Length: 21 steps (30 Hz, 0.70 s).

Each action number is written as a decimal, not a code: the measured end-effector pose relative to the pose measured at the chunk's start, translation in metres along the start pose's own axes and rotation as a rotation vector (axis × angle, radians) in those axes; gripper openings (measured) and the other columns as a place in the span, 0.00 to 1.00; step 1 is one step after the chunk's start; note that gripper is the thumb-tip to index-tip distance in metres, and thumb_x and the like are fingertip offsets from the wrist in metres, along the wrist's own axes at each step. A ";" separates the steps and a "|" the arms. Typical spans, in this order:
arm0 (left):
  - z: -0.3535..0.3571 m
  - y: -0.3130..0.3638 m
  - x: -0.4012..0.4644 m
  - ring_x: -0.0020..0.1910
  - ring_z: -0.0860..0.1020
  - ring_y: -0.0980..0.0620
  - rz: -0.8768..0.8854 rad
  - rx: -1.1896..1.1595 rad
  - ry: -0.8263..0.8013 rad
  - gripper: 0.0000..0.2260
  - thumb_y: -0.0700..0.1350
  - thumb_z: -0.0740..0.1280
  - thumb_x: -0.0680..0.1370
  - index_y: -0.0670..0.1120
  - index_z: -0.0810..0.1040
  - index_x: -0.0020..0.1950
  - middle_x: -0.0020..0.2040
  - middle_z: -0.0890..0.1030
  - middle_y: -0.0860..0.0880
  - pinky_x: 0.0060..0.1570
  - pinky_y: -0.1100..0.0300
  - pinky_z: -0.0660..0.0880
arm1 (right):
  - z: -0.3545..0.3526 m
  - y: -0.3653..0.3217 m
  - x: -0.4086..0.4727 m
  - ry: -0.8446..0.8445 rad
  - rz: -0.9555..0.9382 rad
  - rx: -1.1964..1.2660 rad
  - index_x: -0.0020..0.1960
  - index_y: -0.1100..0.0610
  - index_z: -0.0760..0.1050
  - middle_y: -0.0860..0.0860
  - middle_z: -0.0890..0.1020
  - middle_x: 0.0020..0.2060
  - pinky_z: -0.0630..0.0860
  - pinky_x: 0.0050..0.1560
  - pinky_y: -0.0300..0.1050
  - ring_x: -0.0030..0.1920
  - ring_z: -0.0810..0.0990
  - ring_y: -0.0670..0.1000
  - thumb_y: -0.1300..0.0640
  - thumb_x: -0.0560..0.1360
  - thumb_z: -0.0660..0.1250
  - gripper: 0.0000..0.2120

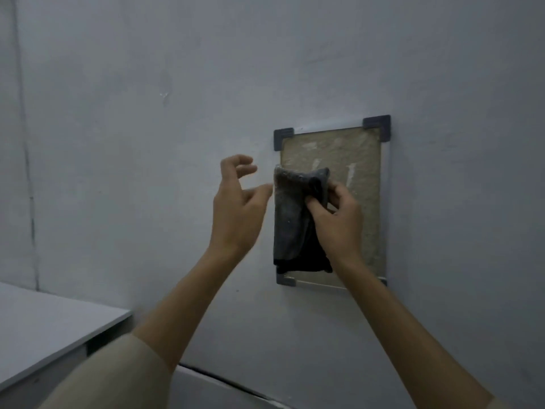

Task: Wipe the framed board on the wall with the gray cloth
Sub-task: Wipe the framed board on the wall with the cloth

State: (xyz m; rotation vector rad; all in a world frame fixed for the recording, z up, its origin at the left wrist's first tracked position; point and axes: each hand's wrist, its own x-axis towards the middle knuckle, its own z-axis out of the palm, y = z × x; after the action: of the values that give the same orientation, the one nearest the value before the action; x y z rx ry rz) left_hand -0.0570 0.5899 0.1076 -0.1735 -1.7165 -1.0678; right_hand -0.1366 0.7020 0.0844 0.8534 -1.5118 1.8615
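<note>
A small framed board (362, 154) hangs on the pale wall, with a light metal frame, dark grey corner pieces and a dull brownish, smeared surface. In front of its left half hangs the folded gray cloth (290, 219), pinched near its top by my right hand (339, 219). The cloth droops down to the board's lower edge and hides that part of it. My left hand (239, 208) hovers just left of the cloth with fingers spread and curled, holding nothing and not touching the board.
A white tabletop (44, 329) juts out at the lower left, below the hands. The wall (147, 143) around the board is bare, with a thin vertical line running down its far left.
</note>
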 end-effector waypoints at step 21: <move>0.052 -0.036 -0.015 0.54 0.79 0.48 -0.256 -0.321 -0.046 0.11 0.37 0.63 0.78 0.48 0.77 0.57 0.53 0.81 0.48 0.53 0.57 0.78 | -0.078 -0.025 0.030 -0.113 -0.387 -0.684 0.51 0.56 0.81 0.53 0.84 0.47 0.78 0.46 0.43 0.42 0.80 0.47 0.68 0.69 0.68 0.13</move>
State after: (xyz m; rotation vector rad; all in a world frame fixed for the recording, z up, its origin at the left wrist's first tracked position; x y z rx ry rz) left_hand -0.1073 0.6117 0.0731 -0.1843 -1.6280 -1.5391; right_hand -0.1446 0.7849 0.1114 0.8386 -1.7389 0.9341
